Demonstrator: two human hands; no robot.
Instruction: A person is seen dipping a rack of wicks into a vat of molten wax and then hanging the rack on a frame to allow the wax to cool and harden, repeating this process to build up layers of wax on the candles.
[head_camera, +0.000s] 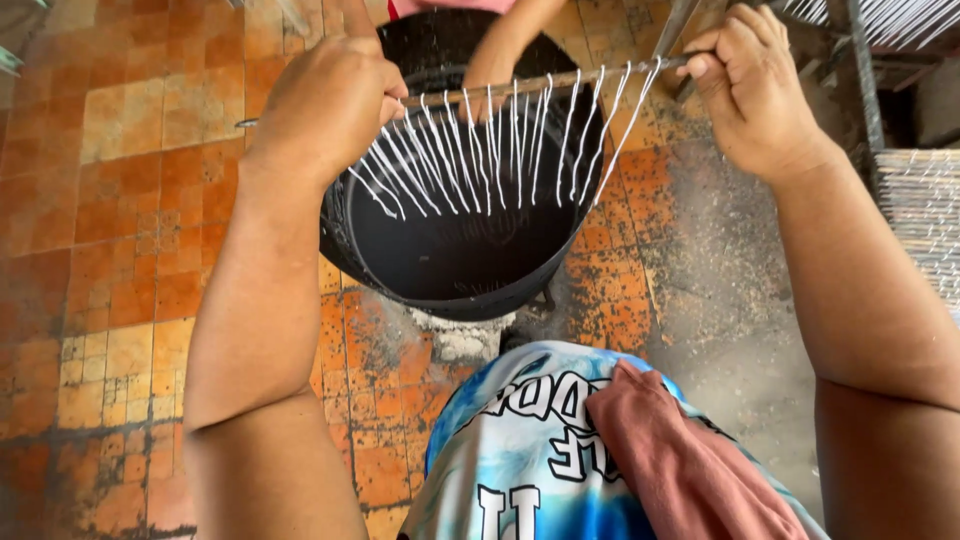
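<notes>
- Left hand (325, 105), upper left of centre, grip clamped tight on one end of a thin rod (545, 82); fingers curled away from the camera, so the rod end under them hidden.
- Right hand (750, 85), upper right, grip closed on the other end, thumb and fingertips pinched over it; rod tip past the fingers hard to make out against the clutter behind.
- Rod held level across the top centre, directly above a black bucket (460, 255).
- Row of thin white strands (480, 150) hanging from the rod, swinging slantwise toward lower left, tips down over the bucket's mouth; touching the inside or not, cannot tell.
- Bucket contents dark, surface unreadable; faint raised marking on the inner wall, too dim to make out.
- Another person's hand (492, 70) at the far rim of the bucket, top centre, mostly cut off by the frame edge and partly behind the strands; pink sleeve edge just visible above.
- Orange tiled floor (120, 200) filling the left; grey, dusty patch of floor at right.
- Pale crusted lump (460, 335) on the floor just below the bucket.
- Rack of more white strands (925, 210) at the right edge, cut off.
- Lower centre: wearer's blue-and-white shirt (520, 450) with a reddish cloth (680, 450) draped over it, both cropped at the bottom.
</notes>
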